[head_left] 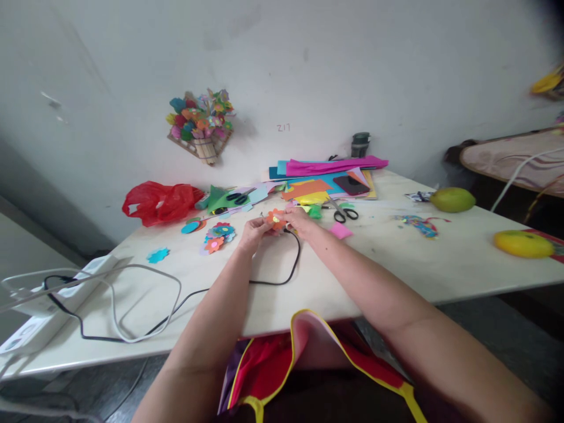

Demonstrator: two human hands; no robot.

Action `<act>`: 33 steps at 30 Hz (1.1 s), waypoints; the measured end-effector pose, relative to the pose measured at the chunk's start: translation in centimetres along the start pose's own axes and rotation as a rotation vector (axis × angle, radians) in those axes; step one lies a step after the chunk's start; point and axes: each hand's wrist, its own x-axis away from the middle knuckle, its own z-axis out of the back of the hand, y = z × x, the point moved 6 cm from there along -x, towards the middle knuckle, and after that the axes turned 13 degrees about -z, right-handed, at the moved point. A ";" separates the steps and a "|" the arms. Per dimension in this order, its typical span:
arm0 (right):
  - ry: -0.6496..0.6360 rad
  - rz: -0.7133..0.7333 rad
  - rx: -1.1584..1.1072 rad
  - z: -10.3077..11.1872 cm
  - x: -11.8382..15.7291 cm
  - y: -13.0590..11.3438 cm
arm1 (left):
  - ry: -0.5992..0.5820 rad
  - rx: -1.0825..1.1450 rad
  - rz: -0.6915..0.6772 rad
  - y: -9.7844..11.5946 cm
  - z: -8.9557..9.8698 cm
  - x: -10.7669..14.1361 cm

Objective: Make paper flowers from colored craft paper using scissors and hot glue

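Note:
An orange paper flower with a yellow centre is held between both hands above the white table. My left hand grips its left edge with fingers closed. At its right edge, my right hand pinches the petals. A black cable curves up to a spot just beneath my right hand. Left of my hands lies a group of layered paper flowers, and a blue paper flower sits farther left. To the right are black-handled scissors and a pink paper piece.
A red plastic bag and a power strip with looping cables are at left. Coloured paper sheets and a phone lie at the back. Two mangoes are at right. Flowers hang on the wall.

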 end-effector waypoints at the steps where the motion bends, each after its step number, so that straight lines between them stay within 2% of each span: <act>1: 0.003 -0.001 -0.003 0.0 0.0 0.0 | -0.008 0.006 -0.003 0.0 0.0 0.0; 13: 0.027 -0.018 0.016 0.0 -0.1 0.2 | -0.006 0.014 -0.004 -0.2 0.0 -0.1; 20: -0.046 -0.031 0.037 0.0 0.0 -0.1 | 0.015 0.001 0.006 -0.1 0.0 -0.1; 25: -0.089 -0.021 0.105 0.0 0.4 -0.4 | -0.033 -0.053 0.014 0.0 -0.4 -0.1; 33: -0.035 -0.025 0.032 0.0 0.5 -0.4 | -0.020 0.006 0.017 0.0 -0.3 0.0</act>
